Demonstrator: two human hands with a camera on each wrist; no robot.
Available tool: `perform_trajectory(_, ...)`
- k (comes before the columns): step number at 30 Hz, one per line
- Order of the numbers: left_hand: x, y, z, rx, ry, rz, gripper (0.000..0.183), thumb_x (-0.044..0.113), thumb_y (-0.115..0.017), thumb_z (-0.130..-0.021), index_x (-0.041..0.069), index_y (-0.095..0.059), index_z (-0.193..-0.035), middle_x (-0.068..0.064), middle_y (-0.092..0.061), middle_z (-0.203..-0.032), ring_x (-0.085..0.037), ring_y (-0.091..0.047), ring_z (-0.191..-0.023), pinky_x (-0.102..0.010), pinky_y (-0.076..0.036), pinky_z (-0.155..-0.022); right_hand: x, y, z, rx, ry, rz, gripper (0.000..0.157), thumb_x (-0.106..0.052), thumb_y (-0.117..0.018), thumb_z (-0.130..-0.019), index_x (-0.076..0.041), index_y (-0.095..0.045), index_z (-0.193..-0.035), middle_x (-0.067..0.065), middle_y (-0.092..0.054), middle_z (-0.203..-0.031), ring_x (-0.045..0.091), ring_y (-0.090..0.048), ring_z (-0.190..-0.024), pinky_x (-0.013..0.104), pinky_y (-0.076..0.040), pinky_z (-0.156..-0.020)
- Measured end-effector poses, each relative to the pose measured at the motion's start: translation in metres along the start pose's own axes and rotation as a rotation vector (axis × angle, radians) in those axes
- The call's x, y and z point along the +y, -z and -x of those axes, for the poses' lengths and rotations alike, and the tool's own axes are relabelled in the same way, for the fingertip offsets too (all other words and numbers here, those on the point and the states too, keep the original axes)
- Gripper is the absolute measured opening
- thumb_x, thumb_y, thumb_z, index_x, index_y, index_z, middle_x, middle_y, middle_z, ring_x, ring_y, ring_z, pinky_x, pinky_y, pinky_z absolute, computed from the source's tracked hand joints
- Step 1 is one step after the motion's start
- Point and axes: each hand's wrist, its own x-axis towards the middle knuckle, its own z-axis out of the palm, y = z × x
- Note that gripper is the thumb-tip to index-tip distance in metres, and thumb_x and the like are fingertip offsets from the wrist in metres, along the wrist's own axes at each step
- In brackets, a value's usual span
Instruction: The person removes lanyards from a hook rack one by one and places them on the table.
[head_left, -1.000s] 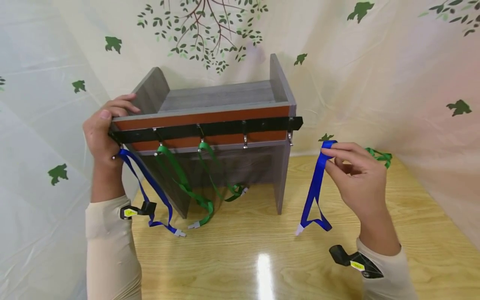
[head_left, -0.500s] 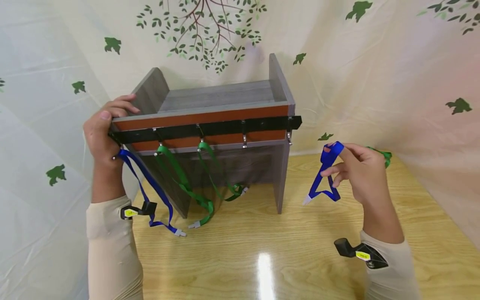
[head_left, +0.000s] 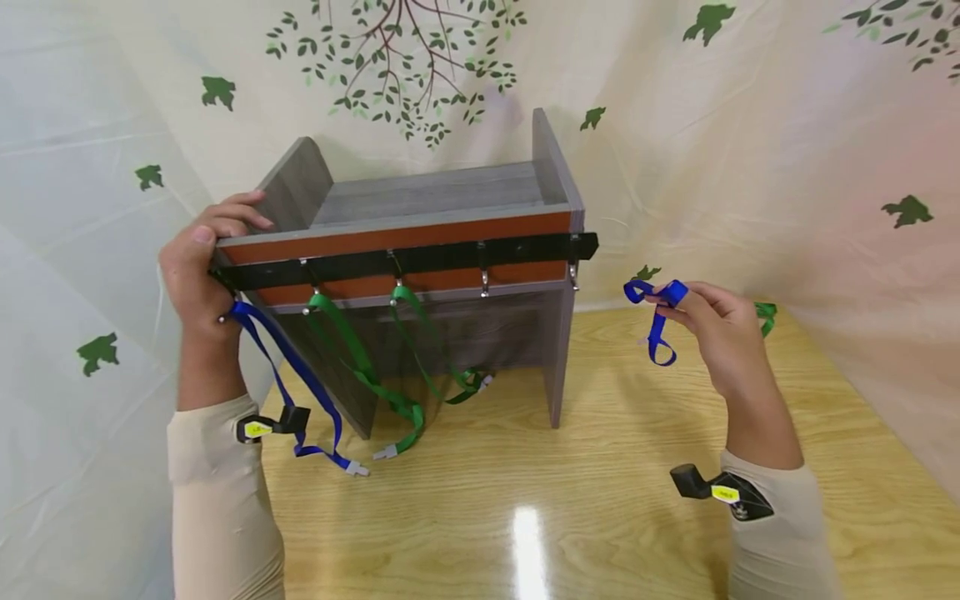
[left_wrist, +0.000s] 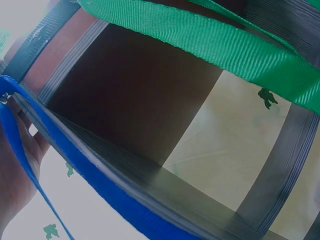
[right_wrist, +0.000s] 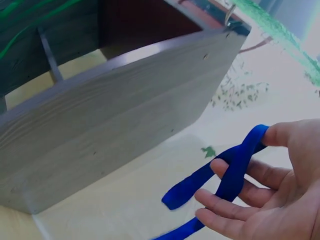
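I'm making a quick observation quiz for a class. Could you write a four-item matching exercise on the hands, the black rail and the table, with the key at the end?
Column one
1. Left hand
2. Black rail
3. Right hand
4. Table

Column two
A. Holds a blue strap to the right of the shelf
B. Lies beneath the shelf
C. Grips the left end of the shelf
D. Runs across the front of the shelf

Right pairs: 1-C, 2-D, 3-A, 4-B
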Motion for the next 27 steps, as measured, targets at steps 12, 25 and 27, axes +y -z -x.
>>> perform_trajectory(12, -0.001, 0.002, 0.000, 0.007, 0.006, 0.010, 0.041, 0.017, -0.049, -0.100, -0.008, -0.067, -0.073, -0.006, -0.080, -0.084, -0.027, -0.076, -0.099, -0.038, -0.054, -0.108, 0.027, 0.014, -0.015, 0.050, -0.189, 0.110, 0.039, -0.035, -0.058, -0.108, -0.002, -0.074, -0.119, 0.002, -0.068, -0.134, 0.011, -0.064, -0.128, 0.014, -0.054, -0.103)
perform_trajectory(25, 0.001, -0.002, 0.000, 0.004, -0.039, 0.045, 0.041, 0.014, -0.049, -0.101, -0.011, -0.066, -0.073, -0.006, -0.080, -0.084, -0.023, -0.076, -0.091, -0.038, -0.055, -0.108, 0.069, 0.023, -0.033, 0.113, -0.214, -0.103, 0.035, -0.030, -0.066, -0.105, -0.001, -0.075, -0.123, -0.006, -0.065, -0.128, 0.013, -0.056, -0.135, 0.020, -0.047, -0.116)
perform_trajectory(27, 0.001, -0.003, 0.000, -0.001, -0.048, 0.044, 0.041, 0.014, -0.049, -0.101, -0.011, -0.066, -0.074, -0.006, -0.080, -0.085, -0.022, -0.076, -0.092, -0.038, -0.055, -0.108, 0.076, 0.025, -0.035, 0.127, -0.197, -0.160, 0.028, -0.026, -0.066, -0.105, -0.001, -0.078, -0.112, -0.005, -0.067, -0.128, 0.018, -0.051, -0.146, 0.022, -0.045, -0.119)
